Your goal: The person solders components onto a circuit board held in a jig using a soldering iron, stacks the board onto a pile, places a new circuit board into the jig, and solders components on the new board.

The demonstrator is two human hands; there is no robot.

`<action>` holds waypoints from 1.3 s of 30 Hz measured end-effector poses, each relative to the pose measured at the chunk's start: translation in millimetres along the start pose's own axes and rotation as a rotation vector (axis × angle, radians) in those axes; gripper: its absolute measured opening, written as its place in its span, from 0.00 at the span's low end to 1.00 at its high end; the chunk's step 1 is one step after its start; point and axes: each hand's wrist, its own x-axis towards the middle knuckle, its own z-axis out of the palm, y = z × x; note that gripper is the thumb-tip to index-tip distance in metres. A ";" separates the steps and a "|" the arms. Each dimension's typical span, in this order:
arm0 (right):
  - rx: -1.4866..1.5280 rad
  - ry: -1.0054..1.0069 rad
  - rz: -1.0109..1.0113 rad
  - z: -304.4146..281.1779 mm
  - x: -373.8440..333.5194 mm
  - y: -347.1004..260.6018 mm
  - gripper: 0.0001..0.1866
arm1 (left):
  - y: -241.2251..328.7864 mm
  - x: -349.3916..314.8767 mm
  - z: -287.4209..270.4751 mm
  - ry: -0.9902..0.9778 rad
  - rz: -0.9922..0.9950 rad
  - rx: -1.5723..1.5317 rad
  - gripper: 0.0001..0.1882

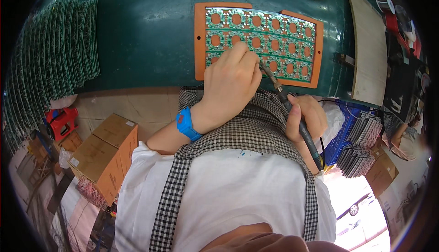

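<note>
A panel of green circuit boards lies in an orange tray on the green table, its rows showing round orange openings. My left hand, with a blue wristband, bends over the near middle of the panel. Its fingers are pinched together close to the boards; whatever they hold is hidden. In my right hand is a soldering iron, gripped like a pen. The iron's tip slants up to the panel, right beside my left fingertips. Whether the tip touches a board cannot be made out.
Rows of green circuit boards stand at the left of the table. A pale wooden board and a wire spool are on the right. Below the table are cardboard boxes and a blue crate.
</note>
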 end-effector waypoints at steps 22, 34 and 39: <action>0.047 -0.040 -0.025 8.3 -2.9 -6.1 0.03 | -13.4 -20.6 -14.0 0.023 -0.006 -0.091 0.06; 0.002 -0.037 0.075 11.0 21.7 -2.5 0.03 | -20.5 6.8 -15.2 0.082 -0.009 -0.059 0.07; 0.014 -0.060 0.063 15.3 26.9 2.1 0.04 | -21.6 11.8 -11.4 0.080 -0.020 -0.054 0.07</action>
